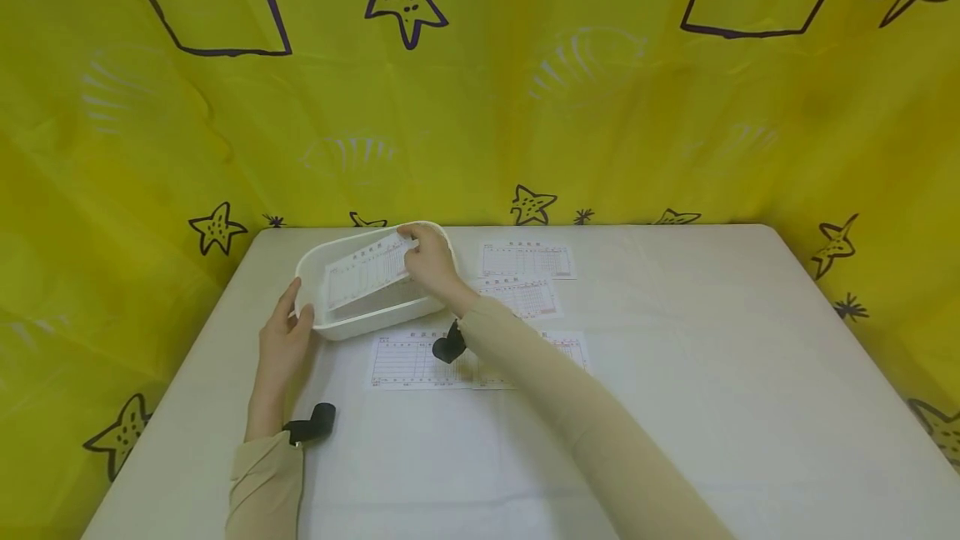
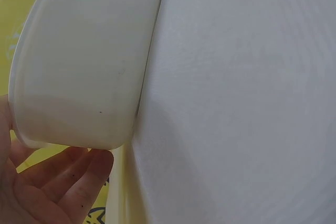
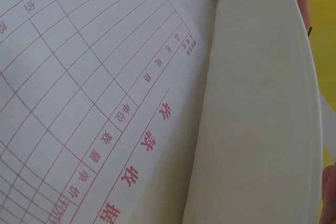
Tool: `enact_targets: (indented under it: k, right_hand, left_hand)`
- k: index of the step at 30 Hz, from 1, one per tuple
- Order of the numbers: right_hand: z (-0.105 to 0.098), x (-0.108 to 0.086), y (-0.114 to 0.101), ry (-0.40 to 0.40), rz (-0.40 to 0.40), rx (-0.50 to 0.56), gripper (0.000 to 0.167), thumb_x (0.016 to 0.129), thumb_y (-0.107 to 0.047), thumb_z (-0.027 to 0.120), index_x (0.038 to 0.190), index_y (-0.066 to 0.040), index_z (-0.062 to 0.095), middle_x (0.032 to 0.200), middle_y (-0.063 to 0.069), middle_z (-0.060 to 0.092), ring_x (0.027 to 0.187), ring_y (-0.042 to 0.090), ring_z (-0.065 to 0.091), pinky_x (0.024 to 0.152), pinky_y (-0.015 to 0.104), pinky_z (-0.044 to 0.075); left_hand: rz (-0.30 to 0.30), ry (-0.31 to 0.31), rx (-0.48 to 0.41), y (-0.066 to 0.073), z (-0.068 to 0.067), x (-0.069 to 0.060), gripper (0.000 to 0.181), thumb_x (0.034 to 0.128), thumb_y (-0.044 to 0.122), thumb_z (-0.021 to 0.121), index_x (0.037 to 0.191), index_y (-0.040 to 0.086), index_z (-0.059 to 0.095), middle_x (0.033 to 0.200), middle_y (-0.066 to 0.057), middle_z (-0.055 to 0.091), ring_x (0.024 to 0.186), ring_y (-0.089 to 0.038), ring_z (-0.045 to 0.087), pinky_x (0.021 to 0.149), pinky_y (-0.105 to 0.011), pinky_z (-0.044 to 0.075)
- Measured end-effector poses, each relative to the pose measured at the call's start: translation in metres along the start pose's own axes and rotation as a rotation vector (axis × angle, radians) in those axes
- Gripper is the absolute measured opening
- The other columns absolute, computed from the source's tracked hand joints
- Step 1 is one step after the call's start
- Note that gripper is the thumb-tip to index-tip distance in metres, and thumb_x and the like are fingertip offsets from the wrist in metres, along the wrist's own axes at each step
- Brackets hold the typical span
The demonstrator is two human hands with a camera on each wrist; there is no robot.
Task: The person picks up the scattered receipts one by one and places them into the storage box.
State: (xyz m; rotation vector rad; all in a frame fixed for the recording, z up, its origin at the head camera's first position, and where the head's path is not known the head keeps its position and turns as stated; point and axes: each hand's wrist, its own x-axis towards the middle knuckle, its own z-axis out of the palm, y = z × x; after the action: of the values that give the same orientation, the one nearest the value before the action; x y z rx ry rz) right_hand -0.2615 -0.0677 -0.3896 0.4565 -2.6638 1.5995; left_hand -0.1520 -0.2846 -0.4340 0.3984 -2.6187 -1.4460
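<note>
One white plastic tray [image 1: 360,326] sits toward the far left of the pale table [image 1: 697,373], and we see the left hand [image 1: 283,344] gripping its left end, thumb and fingers clamped on the outer wall and rim. Our left wrist view shows some of those fingers pressed against the tray, slightly spread. The right hand [image 1: 435,263] reaches in over the tray's right end and pinches the right edge of a paper slip [image 1: 363,275] between thumb and fingers; we cannot tell how the remaining fingers lie. This slip lies aslant inside the tray, printed with a red heading and ruled columns. To the right of the tray we find a far slip [image 1: 527,261], with a second slip [image 1: 528,298] just nearer. Closer to us, two near slips [image 1: 408,361] lie side by side, partly hidden behind the right sleeve [image 1: 570,407].
</note>
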Motion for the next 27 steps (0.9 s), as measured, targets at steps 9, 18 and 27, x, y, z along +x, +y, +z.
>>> enact_targets:
  k: [9, 18, 27]
  right_hand:
    - [0.0080, 0.0023, 0.0041, -0.006, 0.060, 0.010, 0.058, 0.080, 0.011, 0.045, 0.135, -0.005, 0.054, 0.137, 0.011, 0.056, 0.122, 0.023, 0.053, 0.106, 0.033, 0.044]
    - [0.0055, 0.0044, 0.0081, -0.033, 0.061, -0.029, 0.047, 0.093, -0.001, 0.048, 0.139, -0.010, 0.049, 0.130, 0.015, 0.059, 0.109, 0.025, 0.060, 0.081, 0.026, 0.052]
    - [-0.0007, 0.0055, 0.0082, -0.075, 0.118, 0.010, 0.051, 0.097, -0.013, 0.049, 0.147, -0.011, 0.037, 0.145, 0.017, 0.047, 0.134, 0.030, 0.046, 0.111, 0.042, 0.041]
  left_hand:
    - [0.007, -0.002, 0.006, -0.0021, 0.0003, 0.0017, 0.056, 0.1020, 0.033, 0.036, 0.155, 0.028, 0.017, 0.160, -0.014, 0.021, 0.139, -0.046, 0.034, 0.114, -0.056, 0.031]
    - [-0.016, -0.008, 0.014, -0.0002, -0.0004, 0.0015, 0.056, 0.1021, 0.034, 0.035, 0.155, 0.030, 0.015, 0.161, -0.013, 0.019, 0.140, -0.046, 0.031, 0.114, -0.056, 0.031]
    - [-0.002, 0.000, 0.016, -0.0027, 0.0007, 0.0025, 0.056, 0.1023, 0.033, 0.036, 0.155, 0.029, 0.016, 0.161, -0.011, 0.019, 0.140, -0.046, 0.032, 0.115, -0.055, 0.031]
